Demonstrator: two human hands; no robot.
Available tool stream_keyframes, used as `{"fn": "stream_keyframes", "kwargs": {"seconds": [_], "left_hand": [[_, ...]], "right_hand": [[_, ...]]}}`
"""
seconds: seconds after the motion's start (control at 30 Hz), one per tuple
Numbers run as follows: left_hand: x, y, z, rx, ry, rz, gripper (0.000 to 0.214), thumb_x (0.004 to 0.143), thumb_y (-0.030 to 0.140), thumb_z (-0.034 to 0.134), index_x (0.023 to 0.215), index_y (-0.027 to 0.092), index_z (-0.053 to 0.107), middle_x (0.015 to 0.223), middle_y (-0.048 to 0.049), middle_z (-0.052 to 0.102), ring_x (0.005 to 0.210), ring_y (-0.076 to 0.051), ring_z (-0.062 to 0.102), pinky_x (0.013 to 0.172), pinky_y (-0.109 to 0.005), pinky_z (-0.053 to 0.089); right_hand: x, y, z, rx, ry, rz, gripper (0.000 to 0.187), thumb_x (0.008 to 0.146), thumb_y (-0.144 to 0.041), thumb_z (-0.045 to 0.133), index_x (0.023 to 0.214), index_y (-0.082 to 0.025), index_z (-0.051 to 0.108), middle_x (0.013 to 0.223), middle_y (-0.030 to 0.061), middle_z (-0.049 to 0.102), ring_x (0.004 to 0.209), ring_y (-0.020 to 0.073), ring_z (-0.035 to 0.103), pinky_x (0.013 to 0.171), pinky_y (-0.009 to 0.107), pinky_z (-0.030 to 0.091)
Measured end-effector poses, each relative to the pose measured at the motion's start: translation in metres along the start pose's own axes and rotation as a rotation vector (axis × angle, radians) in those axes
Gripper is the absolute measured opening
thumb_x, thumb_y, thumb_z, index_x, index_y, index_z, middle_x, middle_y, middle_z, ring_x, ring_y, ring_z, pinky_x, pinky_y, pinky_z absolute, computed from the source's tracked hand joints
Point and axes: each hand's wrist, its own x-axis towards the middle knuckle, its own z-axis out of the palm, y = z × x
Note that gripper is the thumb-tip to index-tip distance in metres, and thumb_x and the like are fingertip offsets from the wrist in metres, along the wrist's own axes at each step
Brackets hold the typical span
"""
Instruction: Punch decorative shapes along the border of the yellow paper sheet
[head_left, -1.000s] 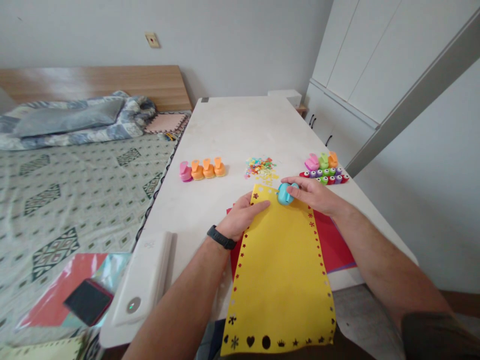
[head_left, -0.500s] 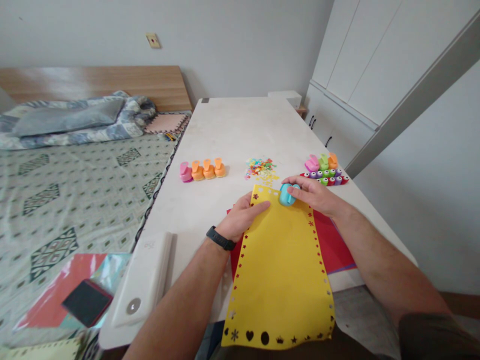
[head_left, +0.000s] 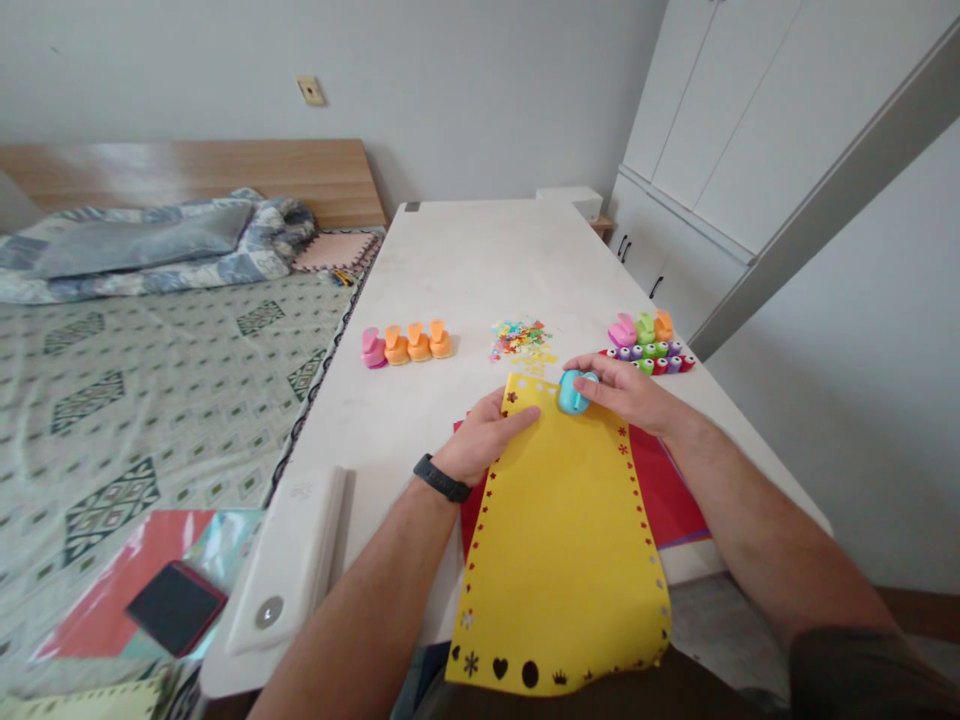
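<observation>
A sheet of yellow paper (head_left: 562, 540) lies in front of me with shaped holes along its edges: hearts, stars, crowns, flowers. My left hand (head_left: 489, 436) pinches its far left part, thumb on top and fingers underneath. At the sheet's far edge sits a light blue craft punch (head_left: 572, 393), gripped by my right hand (head_left: 624, 389) with the thumb on its top. The punch covers part of that edge. Beyond the sheet, a heap of coloured paper cut-outs (head_left: 519, 338) is spread on the white table (head_left: 480, 265).
Pink and orange punches (head_left: 406, 345) stand in a row at left. More punches (head_left: 648, 340), large and small, are grouped at right. Red sheets (head_left: 667, 485) lie beneath the yellow one. A long white device (head_left: 289, 560) rests by the table's left edge, beside the bed (head_left: 172, 400).
Both hands keep their hold on the sheet and the punch. The sheet's near edge has curled slightly more at the right; otherwise the view has only shifted a little.
</observation>
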Motion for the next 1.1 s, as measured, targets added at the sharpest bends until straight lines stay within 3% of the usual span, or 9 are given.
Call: {"fn": "stream_keyframes", "kwargs": {"seconds": [0.47, 1.1], "left_hand": [[0.0001, 0.0003, 0.0025, 0.027, 0.009, 0.004, 0.061, 0.08, 0.041, 0.082, 0.133, 0.017, 0.062, 0.129, -0.0171, 0.07, 0.104, -0.031, 0.074, 0.091, -0.041, 0.057], [0.0015, -0.0033, -0.0027, 0.046, -0.006, -0.009, 0.054, 0.084, 0.039, 0.078, 0.13, 0.017, 0.061, 0.128, -0.016, 0.071, 0.102, -0.03, 0.074, 0.088, -0.04, 0.058]], "right_hand": [[0.0004, 0.0034, -0.0015, -0.028, 0.004, 0.017, 0.045, 0.089, -0.054, 0.069, 0.119, -0.021, 0.066, 0.102, 0.0048, 0.072, 0.087, 0.0201, 0.065, 0.077, 0.033, 0.052], [0.0013, 0.0019, 0.004, 0.065, 0.068, 0.016, 0.042, 0.083, -0.054, 0.077, 0.107, -0.02, 0.069, 0.093, 0.0049, 0.073, 0.079, 0.0191, 0.065, 0.075, 0.034, 0.052]]}}
